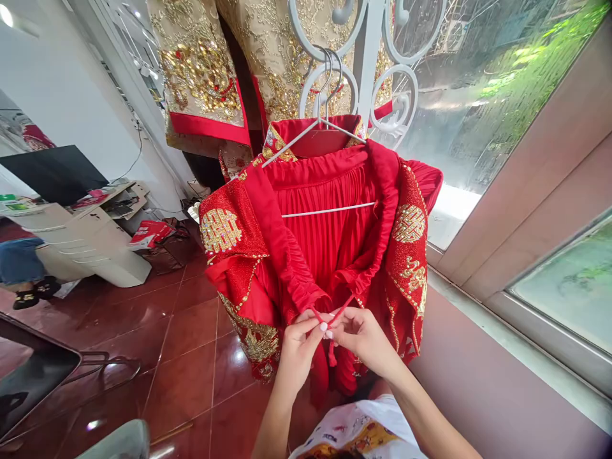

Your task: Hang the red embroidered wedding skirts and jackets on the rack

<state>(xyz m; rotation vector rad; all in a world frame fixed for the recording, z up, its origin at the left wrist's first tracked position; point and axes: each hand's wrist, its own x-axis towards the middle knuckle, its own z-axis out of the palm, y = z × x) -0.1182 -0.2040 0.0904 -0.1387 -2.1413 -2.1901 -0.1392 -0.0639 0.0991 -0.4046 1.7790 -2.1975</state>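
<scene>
A red pleated skirt [325,236] with a gathered waistband hangs in front of me, draped with a red jacket [229,223] that carries gold embroidery and beaded edging. A white wire hanger [329,209] runs through them. Two ends of a red drawstring [343,308] come out of the waistband and cross between my fingers. My left hand [305,336] pinches the cord from the left, thumb against fingertips. Close beside it, my right hand [359,333] pinches the cord from the right. A cord end with a small knot [332,354] dangles below.
White scrollwork metal [375,38] holds the hanger hooks, with a gold sequined garment [201,76] hanging behind. A window [516,127] with a sill is on the right. Left stand a white desk [81,236], a monitor [55,172], a chair [33,363] and a person's leg [21,261].
</scene>
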